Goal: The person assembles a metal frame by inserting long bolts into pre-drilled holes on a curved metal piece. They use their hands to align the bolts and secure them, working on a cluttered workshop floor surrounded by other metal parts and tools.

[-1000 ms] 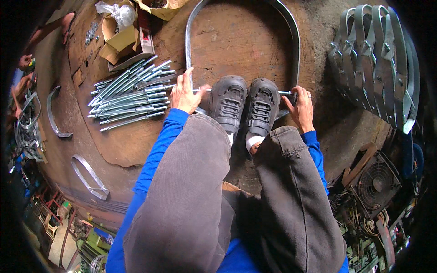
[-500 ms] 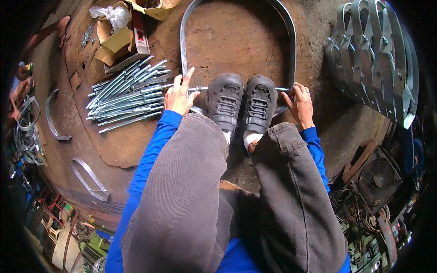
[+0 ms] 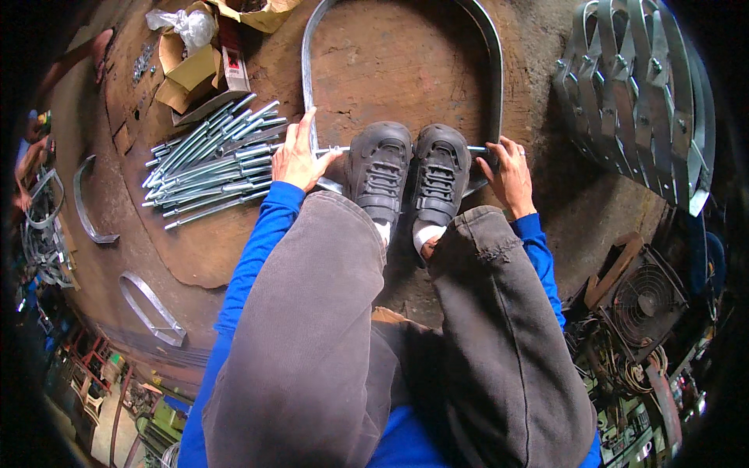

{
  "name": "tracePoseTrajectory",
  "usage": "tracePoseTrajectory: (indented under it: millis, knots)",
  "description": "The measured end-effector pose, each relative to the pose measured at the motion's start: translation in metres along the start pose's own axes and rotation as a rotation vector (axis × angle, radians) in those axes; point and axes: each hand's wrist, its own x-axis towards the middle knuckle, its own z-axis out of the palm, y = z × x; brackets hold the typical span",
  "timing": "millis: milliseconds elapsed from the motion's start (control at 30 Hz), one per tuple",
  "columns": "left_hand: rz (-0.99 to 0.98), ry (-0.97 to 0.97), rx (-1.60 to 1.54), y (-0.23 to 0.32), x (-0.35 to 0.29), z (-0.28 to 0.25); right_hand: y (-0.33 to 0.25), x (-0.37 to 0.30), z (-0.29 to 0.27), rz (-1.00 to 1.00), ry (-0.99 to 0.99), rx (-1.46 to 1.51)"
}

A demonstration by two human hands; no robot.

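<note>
A large U-shaped hoop of flat grey metal strap (image 3: 307, 62) lies on the brown floor, with its curve away from me. A thin metal rod (image 3: 477, 148) crosses between its two sides, and my black shoes (image 3: 380, 168) cover its middle. My left hand (image 3: 295, 160) is at the hoop's left side where the rod meets it, fingers outside and thumb inside. Round the right side, at the other rod end, my right hand (image 3: 511, 175) has its fingers bent and its thumb inward. Both hands grip the strap; the fingers' undersides are hidden.
Left of the hoop lies a pile of metal rods (image 3: 211, 164), below an open cardboard box (image 3: 191, 74). Several bent strap frames (image 3: 624, 86) stand at the far right, above a fan (image 3: 646, 300). Loose strap pieces (image 3: 154, 308) lie at left. Another person's arm (image 3: 39, 168) shows at the left rim.
The whole view has shifted slightly. My left index finger, which reached over the strap, now lies along its outer side. My right hand stays at the right rod end.
</note>
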Motion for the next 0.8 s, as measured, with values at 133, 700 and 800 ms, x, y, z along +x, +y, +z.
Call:
tracePoseTrajectory:
  millis: [133,700,800]
  knots:
    - [-0.022,0.127,-0.109,-0.013,0.006,0.010,0.004,0.011,-0.006,0.082,-0.128,0.040]
    - [0.182,0.203,-0.066,-0.007,0.001,0.005,0.005,-0.001,-0.004,0.038,-0.145,0.057]
    - [0.220,0.249,0.080,-0.006,0.011,0.005,0.005,-0.001,-0.004,0.027,-0.121,0.068]
